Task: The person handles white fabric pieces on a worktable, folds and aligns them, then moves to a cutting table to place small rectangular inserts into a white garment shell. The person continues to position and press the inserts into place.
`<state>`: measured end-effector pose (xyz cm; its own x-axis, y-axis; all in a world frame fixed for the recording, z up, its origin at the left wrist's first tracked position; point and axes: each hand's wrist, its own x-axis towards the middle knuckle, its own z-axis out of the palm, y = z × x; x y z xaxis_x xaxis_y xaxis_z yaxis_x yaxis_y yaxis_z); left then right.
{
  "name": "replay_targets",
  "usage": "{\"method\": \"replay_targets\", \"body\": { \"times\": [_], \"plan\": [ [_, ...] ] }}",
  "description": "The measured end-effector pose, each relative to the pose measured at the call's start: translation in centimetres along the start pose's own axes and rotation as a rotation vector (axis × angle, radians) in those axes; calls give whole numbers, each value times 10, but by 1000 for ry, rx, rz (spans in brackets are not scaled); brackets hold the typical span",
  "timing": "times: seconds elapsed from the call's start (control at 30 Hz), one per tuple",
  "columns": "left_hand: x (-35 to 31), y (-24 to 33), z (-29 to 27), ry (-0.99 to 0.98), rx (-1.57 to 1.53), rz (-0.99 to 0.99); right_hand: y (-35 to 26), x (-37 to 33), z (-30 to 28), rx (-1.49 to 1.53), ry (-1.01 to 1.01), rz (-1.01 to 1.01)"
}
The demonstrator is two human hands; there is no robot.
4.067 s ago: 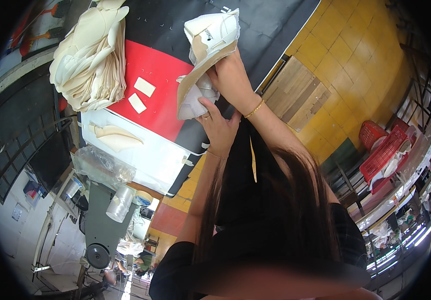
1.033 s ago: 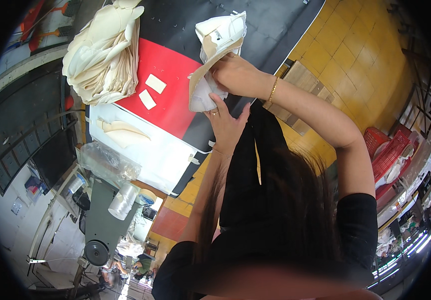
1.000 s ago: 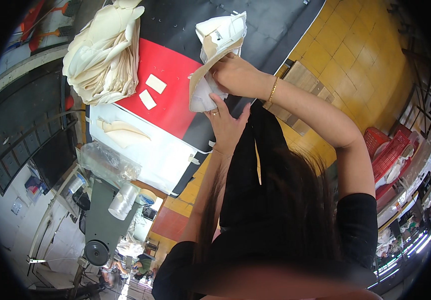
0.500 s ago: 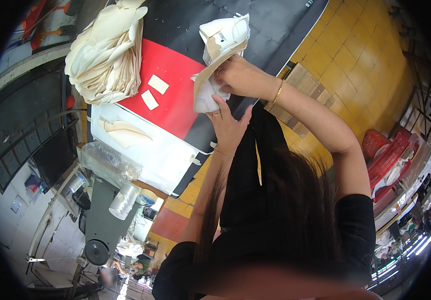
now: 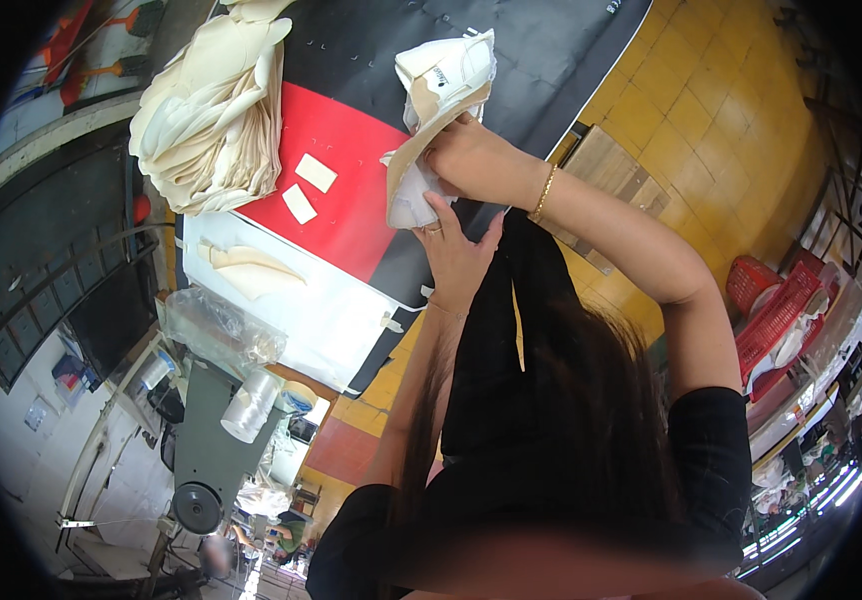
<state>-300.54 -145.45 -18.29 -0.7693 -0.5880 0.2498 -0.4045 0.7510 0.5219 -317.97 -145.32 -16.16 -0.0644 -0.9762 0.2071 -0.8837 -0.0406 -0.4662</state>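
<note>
A white and tan shoe upper (image 5: 449, 68) lies on the black part of the table, its end with a small dark print pointing away from me. White lining (image 5: 414, 200) shows at its near end. My right hand (image 5: 486, 166), with a gold bracelet at the wrist, is bent over the opening, fingers curled into it and partly hidden. At the near end, my left hand (image 5: 458, 255) holds the white edge with its fingers, while its thumb stands away to the right. Two small cream rectangles (image 5: 317, 173) lie on the table's red area to the left.
A tall stack of cream cut pieces (image 5: 213, 120) stands at the table's left. Nearer are a loose cream piece (image 5: 251, 268) on a white sheet, a clear plastic bag (image 5: 216, 325) and a thread cone (image 5: 251, 405) by a grey machine. Red baskets (image 5: 779, 315) stand at right.
My right hand has shifted slightly left and nearer, its fingers further hidden in the shoe upper. The left hand keeps nearly the same place.
</note>
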Motion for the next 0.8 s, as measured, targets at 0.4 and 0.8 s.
{"method": "replay_targets", "body": {
  "times": [0.4, 0.8],
  "plan": [
    [1, 1, -3, -10, -6, -4, 5, 3, -1, 122, -31, 95],
    [0, 0, -3, -18, 15, -1, 10, -6, -18, 334, -74, 71]
  ]
}}
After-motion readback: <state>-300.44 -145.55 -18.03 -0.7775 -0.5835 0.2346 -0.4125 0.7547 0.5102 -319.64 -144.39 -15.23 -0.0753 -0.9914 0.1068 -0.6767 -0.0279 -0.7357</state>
